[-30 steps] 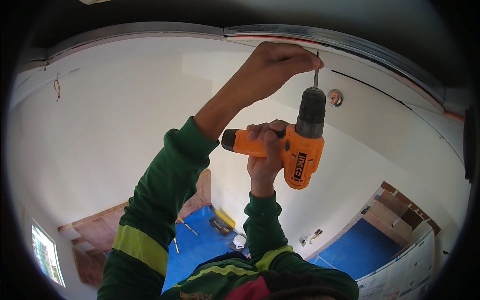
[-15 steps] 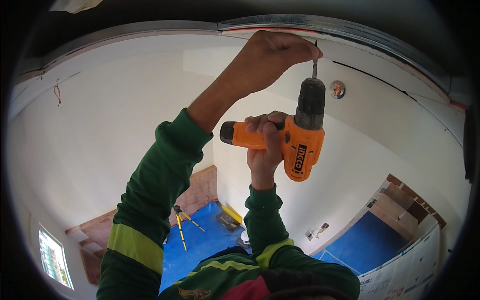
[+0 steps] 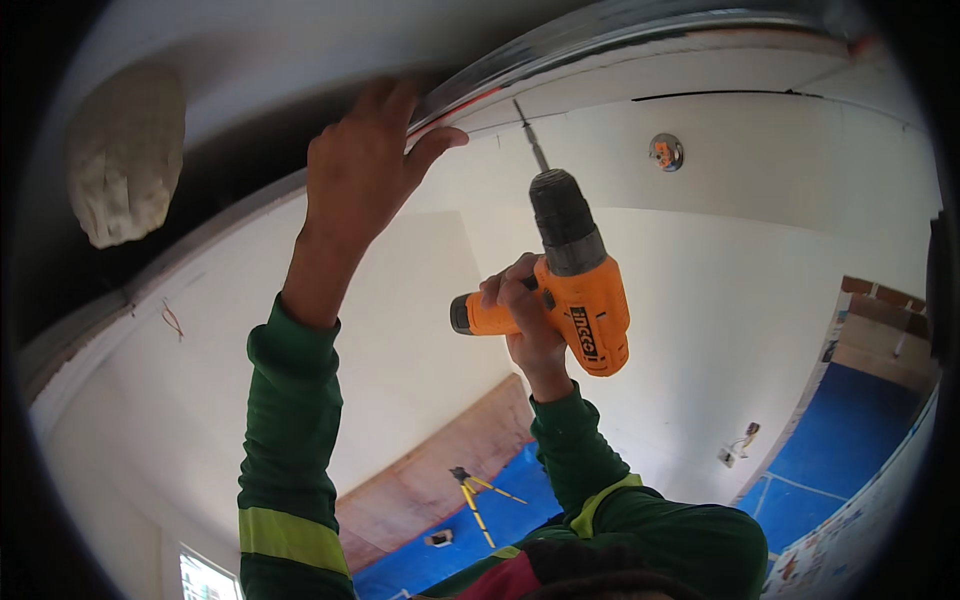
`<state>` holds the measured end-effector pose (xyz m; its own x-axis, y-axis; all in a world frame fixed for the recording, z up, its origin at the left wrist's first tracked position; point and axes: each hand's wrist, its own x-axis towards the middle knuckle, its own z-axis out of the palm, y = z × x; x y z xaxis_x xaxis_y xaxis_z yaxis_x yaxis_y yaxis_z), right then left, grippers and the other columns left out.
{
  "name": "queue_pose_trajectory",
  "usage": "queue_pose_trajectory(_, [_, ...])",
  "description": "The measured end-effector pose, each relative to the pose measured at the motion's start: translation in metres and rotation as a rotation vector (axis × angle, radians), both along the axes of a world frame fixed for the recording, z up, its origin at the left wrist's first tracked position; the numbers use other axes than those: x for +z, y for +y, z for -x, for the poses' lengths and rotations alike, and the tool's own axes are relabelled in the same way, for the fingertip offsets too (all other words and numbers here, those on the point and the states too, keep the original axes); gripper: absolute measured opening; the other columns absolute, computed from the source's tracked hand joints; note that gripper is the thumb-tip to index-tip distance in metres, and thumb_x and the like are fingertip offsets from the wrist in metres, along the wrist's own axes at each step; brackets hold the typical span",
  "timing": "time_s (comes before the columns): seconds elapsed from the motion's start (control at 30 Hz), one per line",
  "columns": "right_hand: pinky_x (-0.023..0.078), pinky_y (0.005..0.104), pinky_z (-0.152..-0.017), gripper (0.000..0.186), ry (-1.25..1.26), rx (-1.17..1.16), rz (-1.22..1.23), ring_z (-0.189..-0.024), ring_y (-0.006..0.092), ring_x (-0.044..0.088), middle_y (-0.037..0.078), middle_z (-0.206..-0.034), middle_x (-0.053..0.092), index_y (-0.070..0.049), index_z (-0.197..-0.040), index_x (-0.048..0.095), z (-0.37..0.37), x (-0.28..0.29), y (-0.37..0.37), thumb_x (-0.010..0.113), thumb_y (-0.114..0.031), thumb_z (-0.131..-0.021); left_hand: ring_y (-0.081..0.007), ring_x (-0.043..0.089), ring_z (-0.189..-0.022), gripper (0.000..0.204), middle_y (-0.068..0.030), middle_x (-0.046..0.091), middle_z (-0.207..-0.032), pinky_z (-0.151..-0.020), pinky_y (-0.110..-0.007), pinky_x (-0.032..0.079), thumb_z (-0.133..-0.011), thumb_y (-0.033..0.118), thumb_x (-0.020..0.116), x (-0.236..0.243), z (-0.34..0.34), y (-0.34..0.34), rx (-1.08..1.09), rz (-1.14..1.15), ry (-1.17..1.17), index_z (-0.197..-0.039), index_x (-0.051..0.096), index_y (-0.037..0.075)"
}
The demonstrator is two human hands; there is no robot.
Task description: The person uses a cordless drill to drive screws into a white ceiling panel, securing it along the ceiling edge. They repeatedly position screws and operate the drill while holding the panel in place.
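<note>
My right hand (image 3: 530, 320) is wrapped round the handle of an orange and black cordless drill (image 3: 592, 310), which points upward. From its black chuck rises a long thin bit (image 3: 534, 145) with a dark pointed end, perhaps a screw. That tip stands just below the ceiling edge, apart from it. To the left, my left hand (image 3: 360, 165) reaches up to the metal channel (image 3: 560, 55) along this edge. Its fingers stretch over the rim into the dark recess, blurred and partly hidden, and its thumb sticks out below the edge. Nothing shows in that hand.
A pale cloth-like bundle (image 3: 125, 160) shows at the upper left, beyond the ceiling edge. A round metal fitting (image 3: 666, 152) sits beyond the drill. Far below, a yellow-legged tripod (image 3: 475, 500) stands on blue floor sheeting (image 3: 530, 480). Loose wires (image 3: 745, 440) poke from the wall.
My left hand has let go of the bit's tip and moved left onto the ceiling edge. The drill has shifted a little left and down and tilts left. The view has turned.
</note>
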<state>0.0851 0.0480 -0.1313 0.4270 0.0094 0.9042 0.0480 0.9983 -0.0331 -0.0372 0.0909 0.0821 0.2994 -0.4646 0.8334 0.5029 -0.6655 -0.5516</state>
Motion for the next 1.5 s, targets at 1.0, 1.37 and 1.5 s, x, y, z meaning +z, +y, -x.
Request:
queue_pose_trajectory(1.0, [0.057, 0.0332, -0.078, 0.006, -0.023, -0.094, 0.153, -0.082, 0.0149, 0.07, 0.003, -0.086, 0.071, -0.008, -0.099, 0.067, -0.013, -0.001, -0.008, 0.071, -0.011, -0.1, -0.0327, 0.069, -0.06, 0.039, -0.0153, 0.066, -0.09, -0.05, -0.038, 0.052, -0.096, 0.027, 0.08, -0.032, -0.032, -0.003, -0.135, 0.214, -0.132, -0.103, 0.053, 0.0])
queue_pose_trajectory(1.37, [0.054, 0.0318, -0.071, 0.009, -0.026, -0.222, 0.215, -0.074, 0.0133, 0.066, 0.001, -0.079, 0.069, -0.008, -0.095, 0.068, -0.01, 0.003, -0.012, 0.069, -0.014, -0.102, -0.0333, 0.068, -0.06, 0.038, -0.0142, 0.064, -0.082, -0.051, -0.038, 0.052, -0.096, 0.028, 0.08, -0.03, -0.03, -0.004, -0.135, 0.205, -0.119, -0.099, 0.053, 0.002])
queue_pose_trajectory(1.5, [0.053, 0.0319, -0.071, 0.011, -0.019, -0.191, 0.19, -0.074, 0.0134, 0.066, 0.001, -0.08, 0.07, -0.008, -0.094, 0.067, -0.007, 0.003, -0.013, 0.068, -0.014, -0.103, -0.0329, 0.069, -0.06, 0.038, -0.0134, 0.064, -0.083, -0.05, -0.038, 0.052, -0.096, 0.028, 0.08, -0.03, -0.029, 0.001, -0.139, 0.193, -0.122, -0.098, 0.052, 0.003])
